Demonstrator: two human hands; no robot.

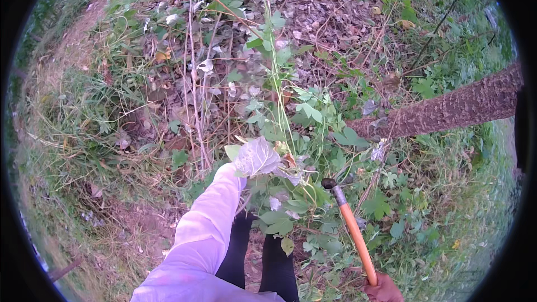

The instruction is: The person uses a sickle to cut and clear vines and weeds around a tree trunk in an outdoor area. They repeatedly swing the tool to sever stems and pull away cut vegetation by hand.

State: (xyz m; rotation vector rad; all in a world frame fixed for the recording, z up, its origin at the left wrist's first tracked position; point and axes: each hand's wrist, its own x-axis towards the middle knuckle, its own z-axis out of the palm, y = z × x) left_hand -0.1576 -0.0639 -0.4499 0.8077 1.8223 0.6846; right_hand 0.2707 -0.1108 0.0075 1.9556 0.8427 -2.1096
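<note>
My right hand (382, 288) is closed around the orange handle of a hand tool (354, 230) at the lower right. A dark metal collar tops the handle, and the working end is partly lost among the leaves. My left arm, in a pale sleeve, reaches down to the middle, where a large grey dry leaf (256, 157) and green leaves cover my left hand. Long green vine stems (277, 79) run from beside that spot towards the top of the view. Leafy vines (279, 220) hang in front of my dark-clothed legs.
A rough-barked tree trunk (440, 109) slants in from the right. Thin bare stems (195, 75) stand left of the vines. Dry leaf litter (314, 16) lies at the top, with grass (84, 134) at the left and a thin dark branch (444, 16) at the upper right.
</note>
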